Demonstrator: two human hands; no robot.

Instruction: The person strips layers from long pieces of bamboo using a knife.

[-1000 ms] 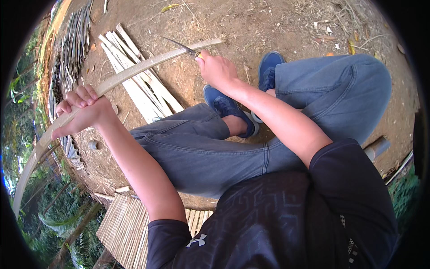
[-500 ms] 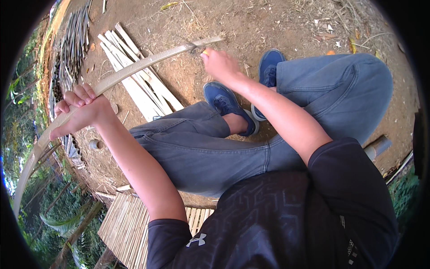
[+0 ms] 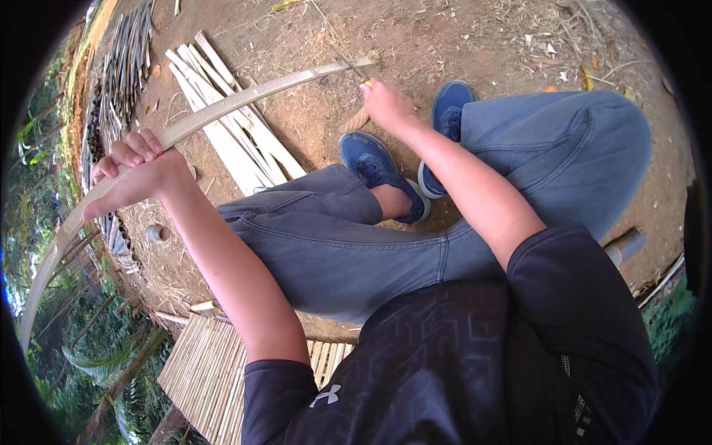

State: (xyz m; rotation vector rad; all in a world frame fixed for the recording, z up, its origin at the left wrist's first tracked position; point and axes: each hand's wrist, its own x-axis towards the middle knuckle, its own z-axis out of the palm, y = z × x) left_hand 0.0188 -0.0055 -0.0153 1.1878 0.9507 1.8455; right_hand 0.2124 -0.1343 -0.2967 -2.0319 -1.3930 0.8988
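My left hand is closed round a long pale strip, likely split bamboo, which runs from the lower left edge up to the far middle. The strip looks curved in this view. My right hand is closed on a knife with a yellow handle end showing at the fist. Its thin dark blade lies across the strip close to the far tip. Most of the handle is hidden in my fingers.
A pile of pale split strips lies on the dirt beyond my legs. Dark thin sticks are heaped at the far left. A slatted bamboo platform stands at lower left. My blue shoes rest on the ground.
My right hand has moved a little to the right with the knife, toward the strip's far tip. My left hand keeps its grip on the strip in nearly the same place.
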